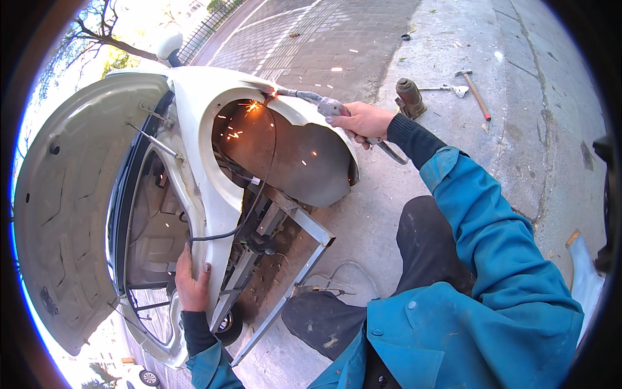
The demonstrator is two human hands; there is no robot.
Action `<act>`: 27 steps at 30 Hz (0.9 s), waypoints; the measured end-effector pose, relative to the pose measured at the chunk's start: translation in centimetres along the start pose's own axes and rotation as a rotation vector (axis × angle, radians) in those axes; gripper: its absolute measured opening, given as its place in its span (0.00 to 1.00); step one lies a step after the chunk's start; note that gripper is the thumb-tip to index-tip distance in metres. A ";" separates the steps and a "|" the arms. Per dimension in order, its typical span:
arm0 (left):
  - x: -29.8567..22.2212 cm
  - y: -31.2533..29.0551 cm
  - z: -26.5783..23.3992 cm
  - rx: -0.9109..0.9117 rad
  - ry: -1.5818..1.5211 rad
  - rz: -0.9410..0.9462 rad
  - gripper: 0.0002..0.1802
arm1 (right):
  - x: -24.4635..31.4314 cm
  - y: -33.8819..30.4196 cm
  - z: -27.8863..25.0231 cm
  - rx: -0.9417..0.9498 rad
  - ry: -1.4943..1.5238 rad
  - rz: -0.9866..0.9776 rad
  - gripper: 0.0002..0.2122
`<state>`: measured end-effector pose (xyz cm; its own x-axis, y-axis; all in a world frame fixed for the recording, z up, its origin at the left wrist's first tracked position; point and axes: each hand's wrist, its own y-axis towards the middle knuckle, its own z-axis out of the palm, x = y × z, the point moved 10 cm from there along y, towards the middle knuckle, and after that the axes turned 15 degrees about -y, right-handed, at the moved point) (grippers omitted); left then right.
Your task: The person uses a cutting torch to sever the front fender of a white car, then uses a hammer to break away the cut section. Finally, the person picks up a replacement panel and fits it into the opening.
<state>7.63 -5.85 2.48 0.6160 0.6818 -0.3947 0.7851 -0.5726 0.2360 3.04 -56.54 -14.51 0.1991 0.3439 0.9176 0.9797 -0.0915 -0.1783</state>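
Right hand (368, 122) grips a grey tool (332, 107), left hand (193, 285) the white fender (219, 202); its wheel arch (259, 148) holds sparks (252, 106).

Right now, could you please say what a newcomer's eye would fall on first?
Bright sparks high in the dark wheel arch of the white vehicle, near the tip of the grey tool in the right hand, would probably draw it. The raised panel at far left might come next.

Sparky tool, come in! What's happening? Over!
Right hand gripping grey tool, sparks flying. Left hand at white car body. Black cable crossing wheel arch opening.
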 end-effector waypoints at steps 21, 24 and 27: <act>0.8 -0.1 -0.4 -0.044 0.004 0.006 0.51 | -2.5 -5.3 9.4 -0.019 0.801 -0.201 0.25; 0.9 -0.2 -0.3 -0.052 0.041 0.003 0.49 | -3.2 -5.4 11.9 0.025 0.706 -0.183 0.34; 1.0 -0.4 -0.3 -0.067 0.058 -0.014 0.46 | -3.9 -5.8 14.9 0.083 0.712 -0.176 0.32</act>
<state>7.95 -4.75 2.26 0.6060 0.7159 -0.3468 0.7951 -0.5324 0.2904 -3.07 -43.42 -22.34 0.0033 -0.3452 0.9385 0.9999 -0.0100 -0.0072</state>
